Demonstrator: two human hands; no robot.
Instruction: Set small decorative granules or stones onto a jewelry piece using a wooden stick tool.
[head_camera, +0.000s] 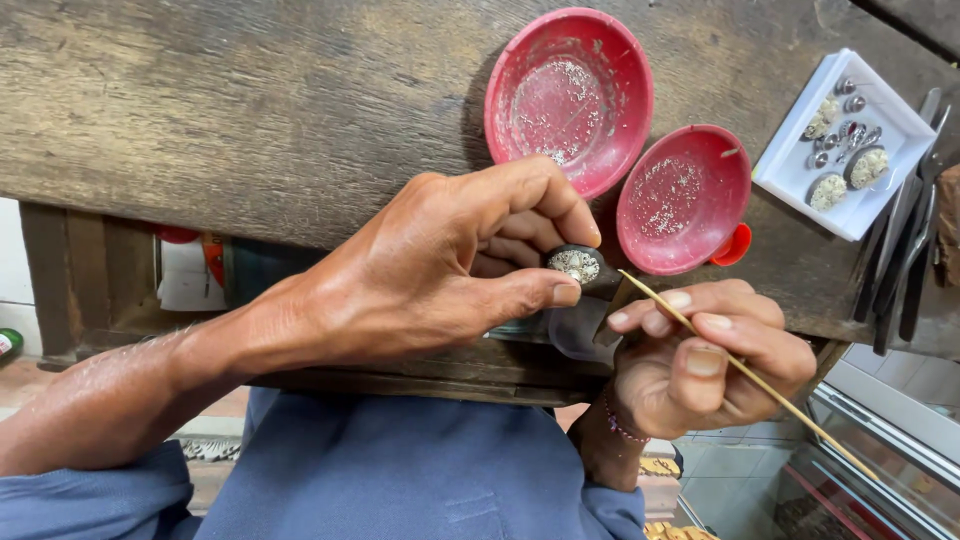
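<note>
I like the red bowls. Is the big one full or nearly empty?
Nearly empty. The big red bowl holds only a thin scatter of tiny pale grains, with its red bottom showing through.

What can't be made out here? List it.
Head view:
- Dark piece: underside hidden by left hand.
- Stick: its middle hidden in right hand.
- White tray: small pieces too tiny to identify.
- Dark tools: cut by right edge.
- Red bowls: specks too small.

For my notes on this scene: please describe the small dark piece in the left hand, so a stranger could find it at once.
On the worn wooden bench, just below the two red bowls, the left hand pinches a small dark oval piece. Its pale, grainy top sets it apart from the thin stick.
</note>
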